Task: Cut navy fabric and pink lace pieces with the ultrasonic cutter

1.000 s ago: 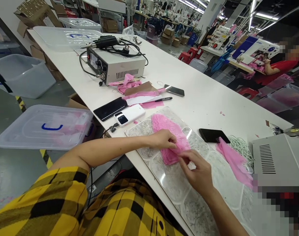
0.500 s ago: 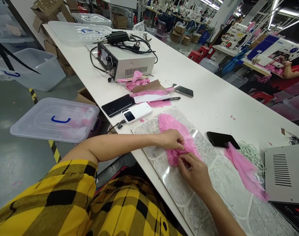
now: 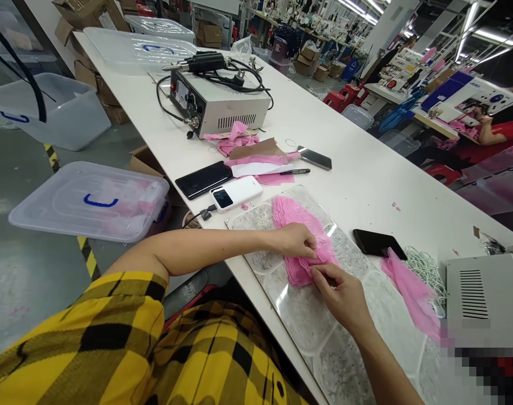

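A folded piece of pink lace fabric [image 3: 301, 216] lies on a marble-patterned mat [image 3: 301, 315] under a clear sheet. My left hand [image 3: 296, 241] is closed, its curled fingers gripping the middle of the fabric. At the fabric's near right edge, my right hand [image 3: 343, 295] pinches it between thumb and forefinger. The two hands are close together but apart. Whatever lies directly beneath the fingertips is hidden.
Left of the mat are a white power bank [image 3: 236, 193], a black phone [image 3: 203, 180] and a pen [image 3: 295, 171]. A corded machine [image 3: 235, 109] stands behind them. To the right are another phone [image 3: 378, 243], pink cloth [image 3: 412, 298], white cord [image 3: 427, 270] and a grey box [image 3: 486, 298].
My right hand has shifted slightly to the right along the fabric's edge, still pinching. My left hand stays in place on the fabric. The camera view has turned slightly.
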Motion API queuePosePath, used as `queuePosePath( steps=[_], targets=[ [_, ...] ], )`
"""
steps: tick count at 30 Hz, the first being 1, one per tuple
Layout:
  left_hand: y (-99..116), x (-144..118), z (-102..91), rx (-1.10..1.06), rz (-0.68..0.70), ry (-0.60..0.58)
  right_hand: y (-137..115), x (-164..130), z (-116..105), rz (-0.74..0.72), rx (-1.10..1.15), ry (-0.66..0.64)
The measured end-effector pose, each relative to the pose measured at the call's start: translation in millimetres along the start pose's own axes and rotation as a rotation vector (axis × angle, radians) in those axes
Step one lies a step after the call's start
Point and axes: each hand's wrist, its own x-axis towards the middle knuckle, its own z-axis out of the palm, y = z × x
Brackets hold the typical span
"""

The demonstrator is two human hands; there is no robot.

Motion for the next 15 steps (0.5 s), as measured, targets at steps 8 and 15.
queuePosePath(
  steps=[8, 15],
  targets=[
    [2.1, -5.2, -7.6, 0.02, 0.06, -0.12, 3.7, 8.4, -5.3, 0.01, -0.056, 0.143],
    [-0.6, -1.1, 0.0, 0.085, 0.042, -0.006, -6.9, -4.6, 0.4, -0.18, -0.039, 0.152]
  ],
)
